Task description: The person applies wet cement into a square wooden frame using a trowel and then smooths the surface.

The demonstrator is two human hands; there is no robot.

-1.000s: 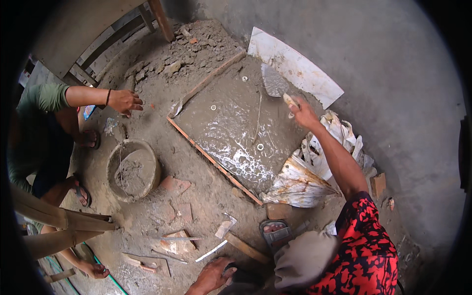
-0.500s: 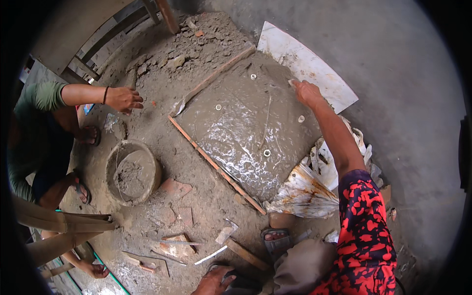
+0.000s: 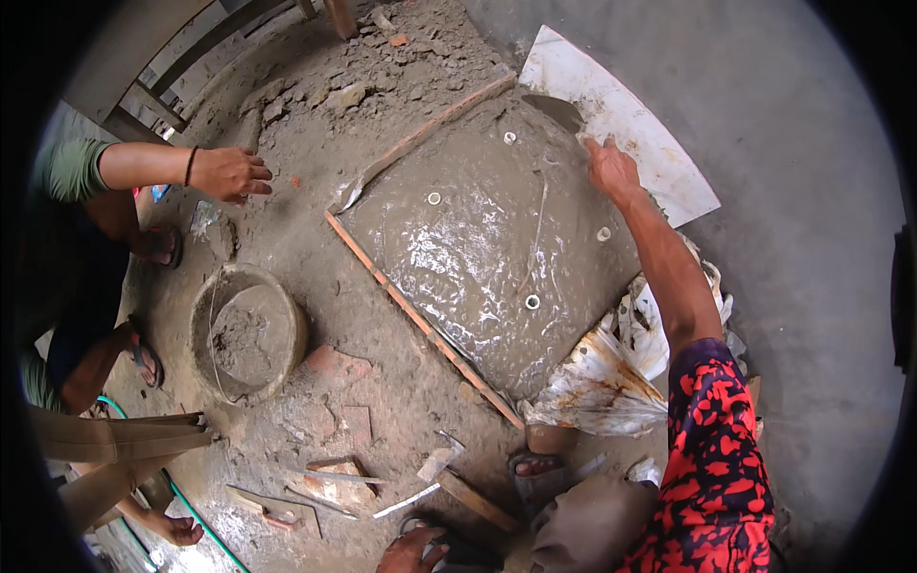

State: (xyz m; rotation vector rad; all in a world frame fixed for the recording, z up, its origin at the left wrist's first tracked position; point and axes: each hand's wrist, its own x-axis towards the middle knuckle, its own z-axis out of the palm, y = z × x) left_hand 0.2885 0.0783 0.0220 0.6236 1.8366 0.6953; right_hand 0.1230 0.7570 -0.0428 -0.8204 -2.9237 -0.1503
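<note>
My right hand (image 3: 611, 172) grips a trowel (image 3: 549, 110) at the far corner of a wet mortar slab (image 3: 439, 248), beside a white board (image 3: 640, 124). Several short white tubes (image 3: 435, 199) stand up from the slab. Wooden strips (image 3: 382, 281) edge it on the left and back. My left hand (image 3: 411, 552) is low near my sandalled foot (image 3: 535, 468), fingers loosely bent and apart, with nothing visible in it.
At left a crouching co-worker (image 3: 67, 210) reaches out an arm. Beside them are a bucket (image 3: 294, 325) of mortar, bamboo poles (image 3: 134, 439) and a green hose (image 3: 201, 525). Tools (image 3: 296, 506) lie below. Crumpled sacks (image 3: 592, 382) sit right of the slab, a grey wall (image 3: 793, 191) beyond, rubble (image 3: 344, 95) behind.
My right hand and the trowel have moved away from me, up to the slab's far corner. The view has shifted slightly, and my left hand appears a little farther right.
</note>
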